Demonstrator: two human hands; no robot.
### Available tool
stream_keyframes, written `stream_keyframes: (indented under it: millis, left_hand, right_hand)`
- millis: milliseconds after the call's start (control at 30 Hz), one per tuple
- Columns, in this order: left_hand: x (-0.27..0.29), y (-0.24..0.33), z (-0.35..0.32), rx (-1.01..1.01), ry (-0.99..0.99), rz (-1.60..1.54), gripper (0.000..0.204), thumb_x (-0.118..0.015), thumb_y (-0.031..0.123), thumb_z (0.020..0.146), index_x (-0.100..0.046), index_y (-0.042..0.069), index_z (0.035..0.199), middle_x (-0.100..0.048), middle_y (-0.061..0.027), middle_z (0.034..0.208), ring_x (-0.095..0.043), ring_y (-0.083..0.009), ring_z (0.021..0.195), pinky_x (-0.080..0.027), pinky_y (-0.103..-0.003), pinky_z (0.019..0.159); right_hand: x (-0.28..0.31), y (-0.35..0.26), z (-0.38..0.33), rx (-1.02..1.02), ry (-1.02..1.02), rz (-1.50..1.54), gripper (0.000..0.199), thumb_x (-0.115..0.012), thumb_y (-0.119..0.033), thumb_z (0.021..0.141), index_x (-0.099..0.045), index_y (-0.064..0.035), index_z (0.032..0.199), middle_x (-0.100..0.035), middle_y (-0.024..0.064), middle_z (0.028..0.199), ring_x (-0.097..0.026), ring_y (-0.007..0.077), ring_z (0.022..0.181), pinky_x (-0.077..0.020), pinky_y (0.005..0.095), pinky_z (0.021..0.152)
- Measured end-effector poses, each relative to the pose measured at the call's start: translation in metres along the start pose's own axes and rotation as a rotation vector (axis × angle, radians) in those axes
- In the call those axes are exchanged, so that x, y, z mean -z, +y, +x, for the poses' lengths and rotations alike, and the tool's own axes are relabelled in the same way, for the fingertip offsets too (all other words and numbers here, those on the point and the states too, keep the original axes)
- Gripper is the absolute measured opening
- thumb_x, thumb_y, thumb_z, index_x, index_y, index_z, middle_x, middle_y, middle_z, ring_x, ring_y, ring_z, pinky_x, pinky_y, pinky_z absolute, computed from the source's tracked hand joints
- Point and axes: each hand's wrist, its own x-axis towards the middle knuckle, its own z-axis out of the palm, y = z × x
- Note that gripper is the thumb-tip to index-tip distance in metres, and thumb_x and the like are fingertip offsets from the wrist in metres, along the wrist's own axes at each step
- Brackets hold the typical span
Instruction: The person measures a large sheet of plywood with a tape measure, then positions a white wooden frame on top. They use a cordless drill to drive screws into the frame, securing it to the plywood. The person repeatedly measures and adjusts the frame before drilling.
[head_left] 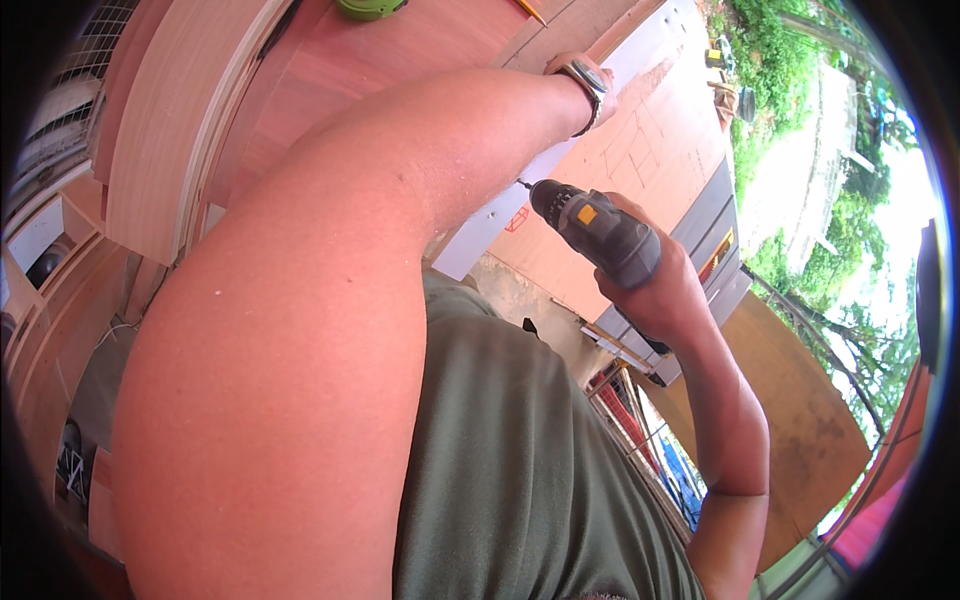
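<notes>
Bare left arm's hand (590, 75) presses the white strip (560, 150); right hand (655, 290) grips the grey drill (595, 232).

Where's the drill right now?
In the head view, the grey cordless drill is right of centre, gripped in the right hand, its bit against the pale strip just below the left forearm.

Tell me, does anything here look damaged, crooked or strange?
Nothing stands out. The right hand grips a grey drill with its bit on a white strip. The left hand, wearing a watch, presses on the board. No damage is visible.
</notes>
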Motion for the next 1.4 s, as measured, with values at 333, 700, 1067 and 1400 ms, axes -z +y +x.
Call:
stream_keyframes:
  millis: [333,700,1067,1400]
  left_hand:
    - [-0.011,0.000,0.010,0.043,0.065,-0.155,0.058,-0.048,0.012,0.100,-0.035,0.003,0.156,-0.060,-0.0158,0.141,-0.069,-0.0315,0.113,-0.060,-0.047,0.082]
    - [-0.008,0.001,0.006,-0.020,0.024,-0.029,0.057,-0.046,0.010,0.101,-0.034,0.005,0.157,-0.054,-0.0136,0.149,-0.068,-0.0297,0.115,-0.060,-0.045,0.082]
    - [-0.044,-0.014,0.045,0.007,-0.021,-0.320,0.055,-0.051,0.023,0.101,-0.040,0.015,0.155,-0.044,-0.0105,0.157,-0.068,-0.0269,0.116,-0.063,-0.043,0.076]
    - [-0.004,-0.002,0.017,-0.128,-0.046,0.479,0.091,-0.081,0.033,0.082,-0.034,0.022,0.158,-0.019,-0.0080,0.168,-0.051,-0.0270,0.138,-0.050,-0.042,0.108]
  right_hand:
    - [0.001,0.004,0.010,-0.105,-0.114,-0.005,0.065,-0.069,-0.004,0.079,-0.054,-0.0144,0.142,-0.071,0.0121,0.114,-0.070,0.0263,0.105,-0.0514,0.0363,0.095]
    - [-0.001,0.014,0.028,-0.044,-0.185,-0.136,0.061,-0.073,-0.012,0.082,-0.054,-0.0166,0.140,-0.072,0.0142,0.112,-0.070,0.0337,0.104,-0.0527,0.0407,0.091]
    - [-0.018,0.022,0.016,0.095,-0.079,-0.196,0.058,-0.067,-0.013,0.081,-0.051,-0.0243,0.136,-0.072,0.0188,0.097,-0.070,0.0384,0.096,-0.0526,0.0497,0.082]
    - [-0.104,0.129,-0.119,-0.022,0.397,0.776,0.073,-0.072,-0.001,0.075,-0.050,-0.0091,0.144,-0.068,0.0104,0.121,-0.066,0.0221,0.109,-0.0494,0.0345,0.098]
